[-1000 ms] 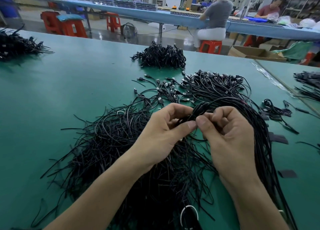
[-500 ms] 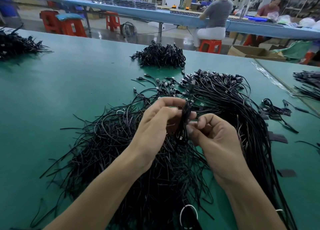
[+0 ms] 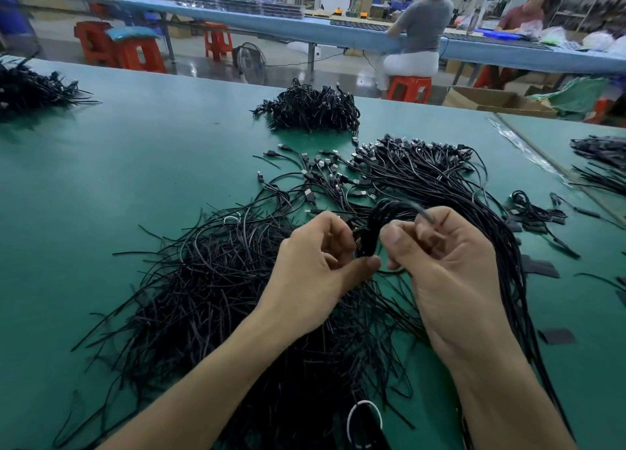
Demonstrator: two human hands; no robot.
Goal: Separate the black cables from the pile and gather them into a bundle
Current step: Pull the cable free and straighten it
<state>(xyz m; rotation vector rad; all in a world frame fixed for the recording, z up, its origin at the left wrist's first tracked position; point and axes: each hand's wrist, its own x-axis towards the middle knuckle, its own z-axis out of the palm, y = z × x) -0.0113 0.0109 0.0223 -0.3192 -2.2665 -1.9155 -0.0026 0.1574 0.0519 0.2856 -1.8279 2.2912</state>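
Observation:
A wide pile of loose black cables (image 3: 216, 300) covers the green table (image 3: 101, 192) in front of me, its plug ends fanned out at the far side. Above the pile I hold a small looped bundle of black cables (image 3: 371, 233) between both hands. My left hand (image 3: 318, 273) grips the bundle's lower part with thumb and curled fingers. My right hand (image 3: 450, 263) pinches the bundle from the right, a blurred cable end sticking out over its fingers. A long sheaf of cables (image 3: 508, 266) runs down past my right wrist.
A finished heap of bundled cables (image 3: 310, 107) lies farther back, another heap (image 3: 30, 89) at the far left, more cables (image 3: 599, 165) at the right. Black strips (image 3: 540, 268) lie to the right. A white ring (image 3: 364, 422) sits near the front edge. People sit at a blue bench behind.
The bundle has been turned and looped over between my hands. My right hand rose and shifted right, its fingers now wrapped higher around the cables; my left hand stayed at the bundle's base.

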